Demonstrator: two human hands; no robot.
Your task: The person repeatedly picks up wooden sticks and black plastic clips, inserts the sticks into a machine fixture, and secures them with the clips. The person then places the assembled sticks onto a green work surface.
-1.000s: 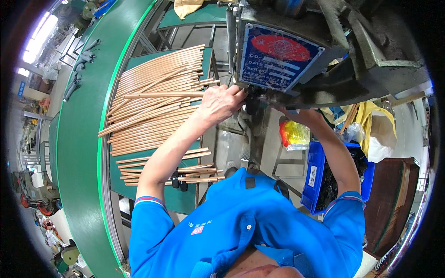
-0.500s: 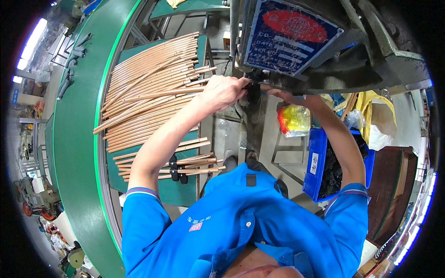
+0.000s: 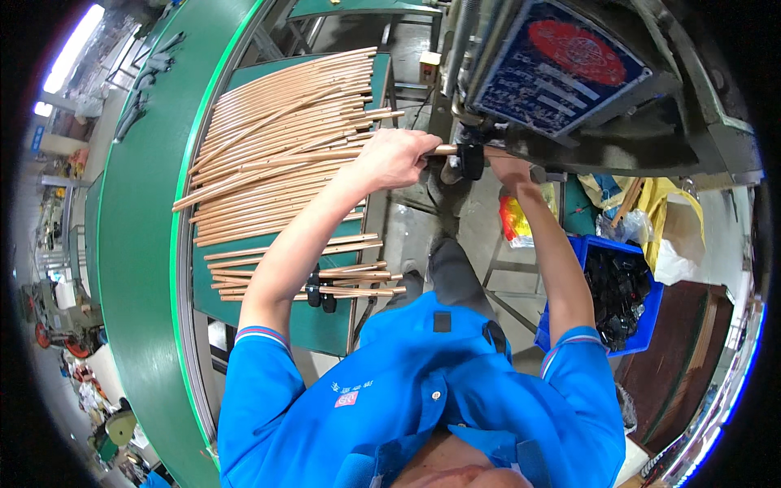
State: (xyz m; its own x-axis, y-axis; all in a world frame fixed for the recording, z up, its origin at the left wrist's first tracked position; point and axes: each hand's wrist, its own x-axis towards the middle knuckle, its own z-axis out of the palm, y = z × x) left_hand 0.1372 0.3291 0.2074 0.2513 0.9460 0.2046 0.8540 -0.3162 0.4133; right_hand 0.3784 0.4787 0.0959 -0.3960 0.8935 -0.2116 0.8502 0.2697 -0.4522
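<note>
My left hand [image 3: 397,159] is closed around a copper-coloured rod [image 3: 443,150], held crosswise in front of the machine [image 3: 561,138]. A black plastic fitting [image 3: 470,162] sits at the rod's right end, just under the machine's head. Close to the right side of that fitting is my right hand [image 3: 509,168]. Its fingers are partly hidden by the machine, so their grip does not show. Many similar rods [image 3: 285,163] lie side by side on a green table to the left. A few nearer rods [image 3: 358,290] carry black fittings [image 3: 320,293].
A green conveyor belt [image 3: 138,268] with a bright green edge runs along the left. On the right stands a blue bin [image 3: 553,309] of black parts, beside yellow and white bags [image 3: 679,228]. A red-yellow plastic package [image 3: 514,221] lies beyond my right forearm.
My right hand has come in closer to the fitting, its forearm swinging left. The rod end with the black fitting now shows more clearly. The whole view has shifted slightly.
</note>
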